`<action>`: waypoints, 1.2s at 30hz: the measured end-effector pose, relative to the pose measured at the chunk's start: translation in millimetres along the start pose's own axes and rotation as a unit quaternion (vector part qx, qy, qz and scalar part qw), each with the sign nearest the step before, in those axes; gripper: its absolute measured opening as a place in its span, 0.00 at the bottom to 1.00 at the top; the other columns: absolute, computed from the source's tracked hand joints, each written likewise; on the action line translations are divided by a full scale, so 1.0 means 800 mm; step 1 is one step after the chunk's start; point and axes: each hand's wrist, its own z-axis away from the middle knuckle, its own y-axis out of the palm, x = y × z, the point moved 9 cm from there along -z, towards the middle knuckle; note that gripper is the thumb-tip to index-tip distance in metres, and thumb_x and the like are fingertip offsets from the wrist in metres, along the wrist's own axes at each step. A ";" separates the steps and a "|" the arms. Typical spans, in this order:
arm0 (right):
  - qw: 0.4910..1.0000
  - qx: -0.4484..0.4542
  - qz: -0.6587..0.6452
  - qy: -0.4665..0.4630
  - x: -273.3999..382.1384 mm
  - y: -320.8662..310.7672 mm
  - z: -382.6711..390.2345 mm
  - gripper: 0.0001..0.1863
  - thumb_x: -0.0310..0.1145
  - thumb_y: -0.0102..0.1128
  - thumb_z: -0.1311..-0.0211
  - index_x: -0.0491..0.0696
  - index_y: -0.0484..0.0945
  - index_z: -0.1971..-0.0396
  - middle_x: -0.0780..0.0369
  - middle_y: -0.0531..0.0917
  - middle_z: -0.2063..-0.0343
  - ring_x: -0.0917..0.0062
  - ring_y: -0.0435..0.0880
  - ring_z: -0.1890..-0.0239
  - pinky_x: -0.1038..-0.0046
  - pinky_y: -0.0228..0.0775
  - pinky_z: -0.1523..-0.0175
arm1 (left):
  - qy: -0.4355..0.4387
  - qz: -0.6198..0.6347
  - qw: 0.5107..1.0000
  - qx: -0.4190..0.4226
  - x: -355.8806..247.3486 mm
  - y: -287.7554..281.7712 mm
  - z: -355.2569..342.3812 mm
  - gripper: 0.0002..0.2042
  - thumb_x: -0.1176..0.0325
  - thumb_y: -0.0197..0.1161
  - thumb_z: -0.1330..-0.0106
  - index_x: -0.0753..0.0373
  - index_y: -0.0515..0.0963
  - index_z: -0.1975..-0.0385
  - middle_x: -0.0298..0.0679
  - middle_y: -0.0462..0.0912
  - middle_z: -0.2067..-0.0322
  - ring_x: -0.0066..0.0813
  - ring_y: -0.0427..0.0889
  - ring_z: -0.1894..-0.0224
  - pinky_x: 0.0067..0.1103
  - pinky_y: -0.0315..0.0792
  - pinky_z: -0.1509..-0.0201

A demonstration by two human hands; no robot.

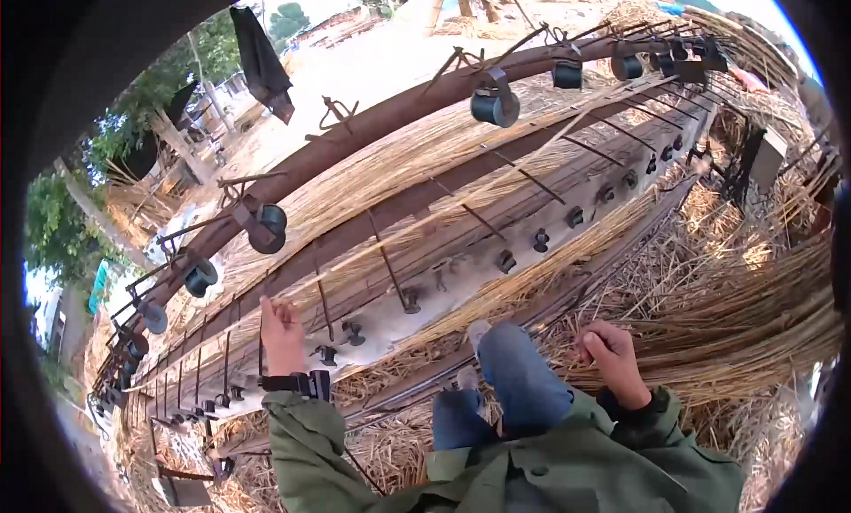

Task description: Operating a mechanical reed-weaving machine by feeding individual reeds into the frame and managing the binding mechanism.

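Observation:
My left hand (283, 337) is raised over the near side of a long reed-weaving frame, fingers curled, beside its thin metal rods (384, 258). A pale bundle of reeds (425, 216) runs lengthwise across the rods, passing close to that hand; whether the fingers grip a stalk is too small to tell. To the right of my knees my right hand (612, 358) is closed with the thumb over the fingers. It hovers near a big heap of loose reeds (745, 313), and what it holds, if anything, is hidden.
Above the frame a rusty pipe (372, 127) carries several dark wire spools (495, 105). Smaller black spools (541, 240) line the pale near beam (461, 278). Straw litter (399, 455) surrounds my feet. A dark cloth-like piece (260, 61) hangs at the upper left, before trees.

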 end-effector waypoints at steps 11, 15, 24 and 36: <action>1.000 -0.025 -0.004 -0.001 -0.018 -0.026 0.008 0.07 0.27 0.47 0.39 0.40 0.73 0.72 0.69 0.71 0.82 0.88 0.67 0.80 0.85 0.60 0.74 | -0.072 0.003 0.997 -0.025 0.038 0.023 -0.019 0.17 0.69 0.54 0.37 0.70 0.62 0.52 0.46 0.67 0.57 0.35 0.72 0.55 0.20 0.73 0.54; 0.998 0.035 0.044 -0.007 -0.015 0.018 0.009 0.07 0.27 0.48 0.39 0.40 0.73 0.71 0.68 0.71 0.83 0.88 0.67 0.80 0.85 0.59 0.75 | -0.102 0.007 0.995 -0.016 0.039 0.010 -0.017 0.14 0.77 0.56 0.42 0.70 0.62 0.58 0.48 0.67 0.59 0.43 0.71 0.56 0.25 0.76 0.60; 0.998 0.047 0.028 -0.031 -0.013 0.018 0.021 0.07 0.27 0.48 0.40 0.40 0.73 0.73 0.68 0.72 0.82 0.89 0.67 0.80 0.86 0.59 0.76 | -0.124 0.079 0.988 -0.045 0.033 0.048 -0.017 0.15 0.77 0.53 0.42 0.68 0.61 0.56 0.47 0.65 0.58 0.42 0.72 0.56 0.27 0.71 0.55; 0.989 0.053 0.098 -0.098 -0.004 -0.007 -0.004 0.05 0.27 0.52 0.42 0.41 0.74 0.70 0.62 0.72 0.82 0.83 0.70 0.78 0.78 0.64 0.72 | -0.088 0.051 0.995 0.002 0.006 0.077 -0.003 0.17 0.71 0.49 0.37 0.70 0.62 0.50 0.58 0.64 0.52 0.42 0.70 0.50 0.27 0.73 0.51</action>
